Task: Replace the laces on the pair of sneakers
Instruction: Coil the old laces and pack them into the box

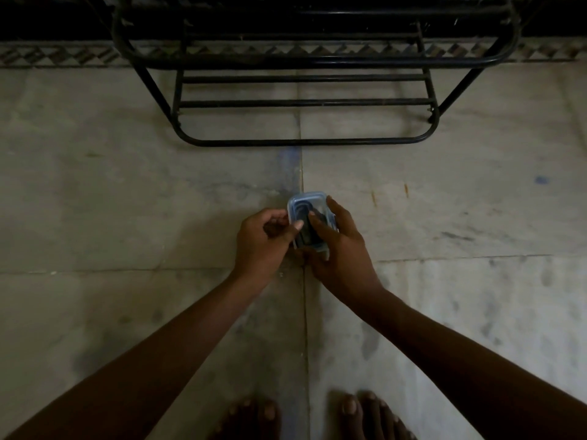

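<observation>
While both hands hold it up over the floor (127, 201), a small clear box (306, 201) with a blue rim sits between them. Its long side points away from the person, toward the black metal rack (301, 103) standing farther off on the floor. Something dark lies inside the box; it may be the new laces, but the light is too dim to be sure. The right hand (343, 249) wraps around the right side and the near end of the box, so its grip is closed on it. The left hand (260, 242) is curled at the left edge, with its thumb (297, 227) resting on top near the rim, pinching that side. Both hands touch the box, so neither is nearer, but the left thumb is the one set at the rim. I think the next move is to pry the lid up from that left edge. No sneakers show anywhere, and the rack's lower rails look bare. Two bare feet (371, 417) stand at the bottom, well apart from the box.
</observation>
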The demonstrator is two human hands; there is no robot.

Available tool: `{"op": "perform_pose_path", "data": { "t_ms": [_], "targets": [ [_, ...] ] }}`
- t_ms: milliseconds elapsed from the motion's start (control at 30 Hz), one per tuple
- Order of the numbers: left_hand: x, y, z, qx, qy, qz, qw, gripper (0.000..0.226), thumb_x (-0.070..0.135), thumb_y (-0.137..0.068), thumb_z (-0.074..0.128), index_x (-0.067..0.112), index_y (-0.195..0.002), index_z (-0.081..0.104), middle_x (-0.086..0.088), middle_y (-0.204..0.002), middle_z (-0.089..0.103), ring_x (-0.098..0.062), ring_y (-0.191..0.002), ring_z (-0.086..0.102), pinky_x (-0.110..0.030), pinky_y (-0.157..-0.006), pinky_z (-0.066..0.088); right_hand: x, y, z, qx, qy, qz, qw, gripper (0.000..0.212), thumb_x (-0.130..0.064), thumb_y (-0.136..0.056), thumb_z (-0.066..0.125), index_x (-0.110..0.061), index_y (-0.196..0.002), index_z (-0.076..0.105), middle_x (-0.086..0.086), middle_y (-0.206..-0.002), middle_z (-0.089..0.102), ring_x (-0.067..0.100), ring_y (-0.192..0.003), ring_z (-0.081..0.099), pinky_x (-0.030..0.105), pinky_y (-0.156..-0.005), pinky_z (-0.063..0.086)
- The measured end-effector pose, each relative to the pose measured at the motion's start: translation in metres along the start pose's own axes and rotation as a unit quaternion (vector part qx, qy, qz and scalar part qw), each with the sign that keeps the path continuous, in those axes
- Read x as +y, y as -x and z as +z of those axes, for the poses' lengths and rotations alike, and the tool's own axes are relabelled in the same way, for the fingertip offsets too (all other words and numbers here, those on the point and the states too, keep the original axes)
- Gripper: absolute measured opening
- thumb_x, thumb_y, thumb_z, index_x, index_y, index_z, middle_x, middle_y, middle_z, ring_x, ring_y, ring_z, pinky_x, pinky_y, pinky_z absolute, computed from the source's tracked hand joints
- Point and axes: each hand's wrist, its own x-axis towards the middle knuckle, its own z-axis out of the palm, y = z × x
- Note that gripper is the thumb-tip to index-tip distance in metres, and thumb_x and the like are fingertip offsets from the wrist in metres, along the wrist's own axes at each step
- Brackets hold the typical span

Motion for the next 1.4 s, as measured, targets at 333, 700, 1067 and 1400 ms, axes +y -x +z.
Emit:
{"op": "perform_pose_path", "data": {
  "t_ms": [333, 700, 1067, 1400],
  "targets": [
    [0.011, 0.001, -0.002, 0.019, -0.092, 0.064, 0.993, 0.033, 0.002, -0.082, 0.078, 0.021, -0.109, 0.075, 0.007, -0.097, 0.075, -0.004, -0.087, 0.072, -0.027, -0.079, 0.063, 0.006, -0.019, -0.008, 0.031, -0.112, 0.113, 0.987, 0.052, -0.004, -0.090, 0.070, -0.013, -0.139, 0.056, 0.006, -0.129, 0.060, 0.016, -0.115, 0.064, -0.001, -0.075, 0.046],
    [0.006, 0.003, -0.013, -0.106, -0.222, 0.157, 0.957, 0.057, 0.009, -0.081, 0.081, 0.019, -0.135, 0.063, -0.003, -0.124, 0.063, -0.016, -0.112, 0.064, -0.030, -0.098, 0.056, 0.009, -0.025, -0.014, -0.016, -0.071, 0.130, 0.989, 0.038, -0.010, -0.092, 0.068, -0.015, -0.129, 0.064, 0.007, -0.126, 0.066, 0.016, -0.110, 0.065, 0.003, -0.074, 0.037],
    [0.016, 0.003, -0.019, -0.226, -0.383, 0.138, 0.885, 0.081, 0.025, -0.101, 0.059, 0.007, -0.161, 0.008, -0.007, -0.163, 0.020, -0.022, -0.144, 0.032, -0.022, -0.114, 0.028, 0.015, -0.040, -0.035, -0.123, -0.032, 0.132, 0.983, 0.038, -0.017, -0.088, 0.075, -0.008, -0.124, 0.067, 0.006, -0.102, 0.074, 0.009, -0.079, 0.066, 0.012, -0.071, 0.050],
    [0.022, -0.005, -0.013, -0.243, -0.360, 0.110, 0.894, 0.075, 0.020, -0.096, 0.067, 0.003, -0.157, 0.027, -0.017, -0.150, 0.046, -0.031, -0.134, 0.052, -0.037, -0.113, 0.044, 0.003, -0.046, -0.032, -0.157, 0.023, 0.149, 0.976, 0.041, -0.013, -0.092, 0.070, -0.009, -0.132, 0.061, 0.003, -0.089, 0.065, 0.013, -0.074, 0.063, 0.019, -0.069, 0.051]
  ]
}}
